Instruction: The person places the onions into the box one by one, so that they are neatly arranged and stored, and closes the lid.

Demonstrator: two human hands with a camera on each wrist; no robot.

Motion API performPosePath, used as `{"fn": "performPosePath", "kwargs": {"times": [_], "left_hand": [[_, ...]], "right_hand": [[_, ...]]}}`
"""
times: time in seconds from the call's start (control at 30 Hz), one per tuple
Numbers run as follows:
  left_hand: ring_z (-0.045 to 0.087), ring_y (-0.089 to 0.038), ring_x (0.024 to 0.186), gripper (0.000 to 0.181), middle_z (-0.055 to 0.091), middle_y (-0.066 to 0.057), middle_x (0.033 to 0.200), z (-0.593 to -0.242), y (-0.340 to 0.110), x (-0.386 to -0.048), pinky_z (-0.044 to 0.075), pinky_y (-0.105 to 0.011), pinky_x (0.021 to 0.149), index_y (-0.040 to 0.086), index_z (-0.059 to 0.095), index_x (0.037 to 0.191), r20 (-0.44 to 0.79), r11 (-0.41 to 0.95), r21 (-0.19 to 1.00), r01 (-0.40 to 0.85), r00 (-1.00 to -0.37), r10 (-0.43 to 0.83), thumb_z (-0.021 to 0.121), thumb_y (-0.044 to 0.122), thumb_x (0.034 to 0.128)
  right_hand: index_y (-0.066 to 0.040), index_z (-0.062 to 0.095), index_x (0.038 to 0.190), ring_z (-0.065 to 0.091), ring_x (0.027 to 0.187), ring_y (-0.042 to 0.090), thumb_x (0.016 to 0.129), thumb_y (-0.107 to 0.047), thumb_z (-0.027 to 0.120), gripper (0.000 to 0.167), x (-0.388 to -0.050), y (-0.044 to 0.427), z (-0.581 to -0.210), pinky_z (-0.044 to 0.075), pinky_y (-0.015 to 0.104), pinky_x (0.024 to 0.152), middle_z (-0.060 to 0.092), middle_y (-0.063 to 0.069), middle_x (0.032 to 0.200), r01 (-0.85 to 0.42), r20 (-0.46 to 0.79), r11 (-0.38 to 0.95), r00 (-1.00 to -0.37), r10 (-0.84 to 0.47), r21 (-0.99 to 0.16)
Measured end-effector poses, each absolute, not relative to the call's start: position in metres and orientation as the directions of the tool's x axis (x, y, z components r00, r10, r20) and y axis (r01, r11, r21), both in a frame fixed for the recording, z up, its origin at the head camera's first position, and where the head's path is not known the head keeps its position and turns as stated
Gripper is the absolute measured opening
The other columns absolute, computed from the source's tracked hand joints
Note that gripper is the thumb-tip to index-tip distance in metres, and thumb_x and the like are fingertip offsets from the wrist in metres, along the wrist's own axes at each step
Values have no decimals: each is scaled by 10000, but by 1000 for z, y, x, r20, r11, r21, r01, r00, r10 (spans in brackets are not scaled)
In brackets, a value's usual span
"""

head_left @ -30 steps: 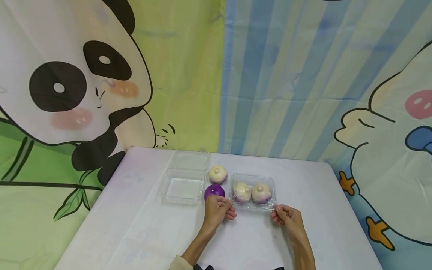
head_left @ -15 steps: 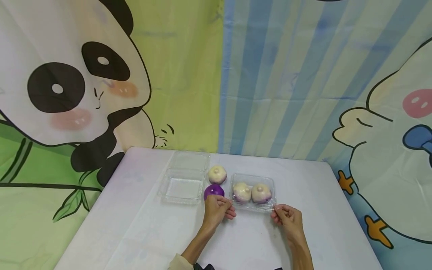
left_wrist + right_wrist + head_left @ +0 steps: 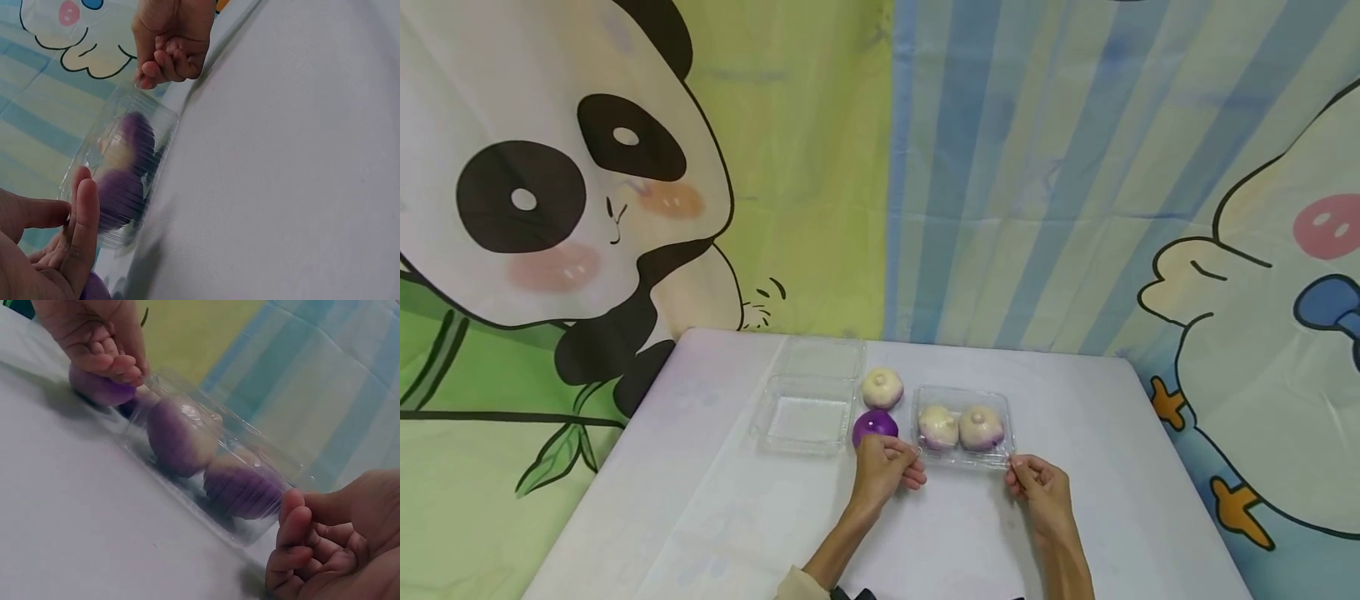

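A clear plastic clamshell box (image 3: 962, 460) with its lid down holds two white-and-purple turnips (image 3: 981, 428), their pale ends up. My left hand (image 3: 880, 473) pinches the box's near left corner between thumb and fingertips. At the near right corner, my right hand (image 3: 1042, 490) pinches the rim; its other fingers are curled under in the right wrist view. Just behind the left hand sits a turnip with its purple side up (image 3: 877, 423), partly hidden by that hand. In the left wrist view, the box's ribbed wall (image 3: 128, 175) faces me.
Another turnip (image 3: 882, 388), pale end up, lies behind the purple one. Left of them stands a second clear box (image 3: 808, 450), lid folded back and nothing inside. The white table (image 3: 722, 500) meets a printed cloth backdrop (image 3: 820, 208) at its far edge.
Both hands stay at the box's near corners, with almost no movement. The head view has shifted very slightly.
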State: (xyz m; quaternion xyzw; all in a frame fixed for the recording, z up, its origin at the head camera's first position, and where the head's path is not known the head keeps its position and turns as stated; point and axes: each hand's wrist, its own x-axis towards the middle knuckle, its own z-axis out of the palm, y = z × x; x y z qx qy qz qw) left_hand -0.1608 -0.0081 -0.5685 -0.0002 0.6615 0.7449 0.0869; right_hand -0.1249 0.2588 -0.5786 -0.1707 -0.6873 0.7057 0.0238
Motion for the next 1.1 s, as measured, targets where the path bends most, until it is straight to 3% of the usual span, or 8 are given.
{"fn": "performPosePath", "kwargs": {"times": [0.2, 0.37, 0.63, 0.9, 1.1], "left_hand": [[772, -166, 596, 185, 785, -293, 819, -571, -9, -162, 678, -347, 596, -202, 717, 1033, -126, -101, 985, -140, -983, 134, 686, -24, 993], [788, -206, 627, 193, 779, -334, 859, -570, -14, -164, 687, -368, 620, -198, 714, 1047, -119, -86, 987, -136, -976, 180, 679, -12, 1012], [812, -308, 647, 346, 771, -357, 854, -567, -13, -163, 682, -387, 597, -216, 711, 1007, -137, -69, 985, -156, -965, 223, 616, 101, 1108], [778, -217, 567, 288, 786, -301, 815, -564, 8, -153, 650, -319, 529, -132, 768, 933, -188, -10, 980, -200, -936, 298, 656, 96, 1068], [760, -193, 544, 306, 788, -288, 804, -563, 16, -149, 640, -318, 506, -120, 789, 964, -189, 59, 981, -183, -867, 461, 668, 137, 1077]], "right_hand": [[96, 720, 1109, 629, 663, 79, 1145, -262, 590, 383, -121, 271, -578, 541, 203, 602, 730, -14, 795, 257, -252, -1, -948, 196, -967], [109, 718, 1176, 676, 710, 94, 1168, -414, 483, 573, -117, 275, -579, 579, 227, 640, 762, 20, 854, 278, -274, -9, -941, 197, -961], [89, 715, 1237, 699, 742, 92, 1183, -386, 431, 556, -114, 285, -572, 594, 226, 686, 775, -23, 860, 287, -278, -13, -916, 289, -958], [86, 711, 1255, 717, 717, 82, 1177, -399, 456, 553, -109, 300, -550, 581, 207, 673, 773, -96, 799, 296, -185, 147, -841, 508, -944], [34, 726, 1270, 704, 712, 59, 1173, -439, 445, 559, -106, 305, -537, 565, 198, 684, 751, -157, 780, 306, -127, 205, -789, 601, -929]]}}
